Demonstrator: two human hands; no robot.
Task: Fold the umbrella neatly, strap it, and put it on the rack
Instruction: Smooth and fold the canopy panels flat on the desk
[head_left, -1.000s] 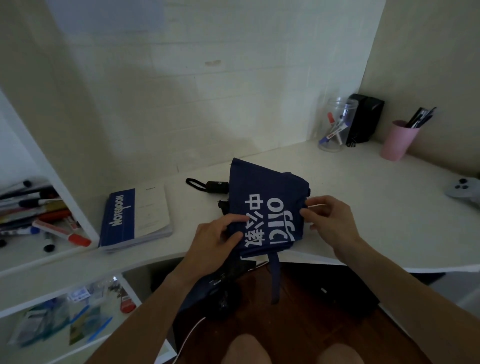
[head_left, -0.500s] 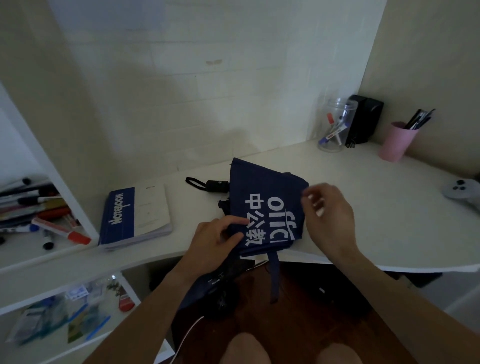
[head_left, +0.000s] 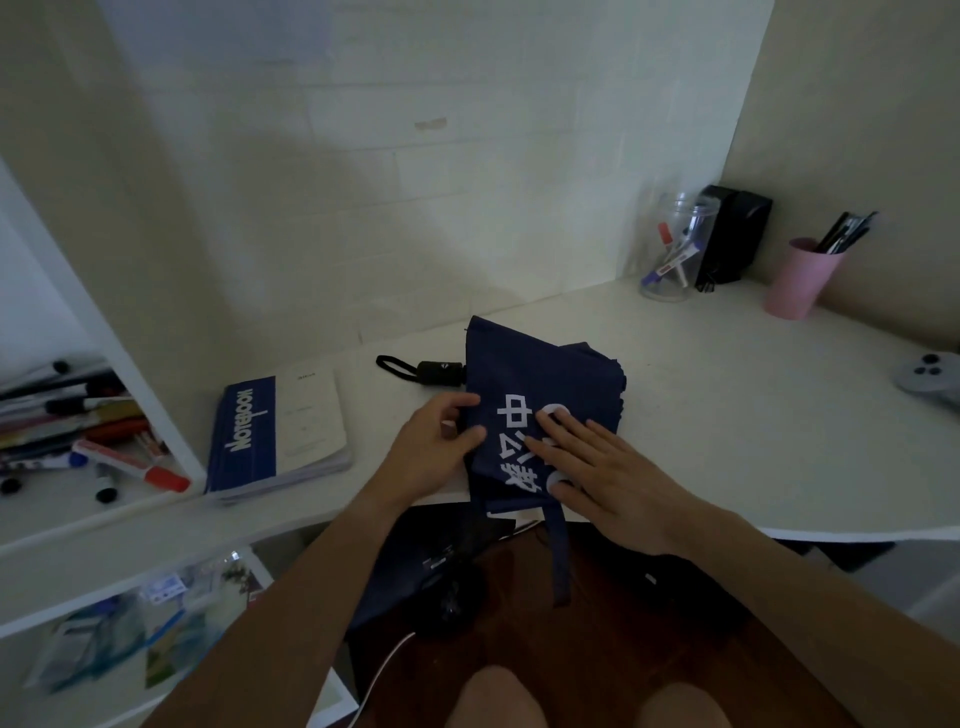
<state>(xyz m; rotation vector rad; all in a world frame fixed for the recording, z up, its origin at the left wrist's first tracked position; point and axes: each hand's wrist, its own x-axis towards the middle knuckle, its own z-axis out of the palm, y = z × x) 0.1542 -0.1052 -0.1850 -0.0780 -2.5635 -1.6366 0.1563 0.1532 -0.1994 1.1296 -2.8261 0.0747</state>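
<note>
— So, which step is this?
— Folding, I'd say. The umbrella lies on the desk at its front edge; the right hand presses flat on the canopy, fingers straight, while the left hand pinches the fabric's left edge.
— And next?
— Probably rolling the pleats tight, then catching the strap dangling off the desk.

The notebook, left of the left hand's fingers, read "NOTEBOOK". The umbrella bore white characters, "中公", just beyond the right hand's fingertips.
</note>
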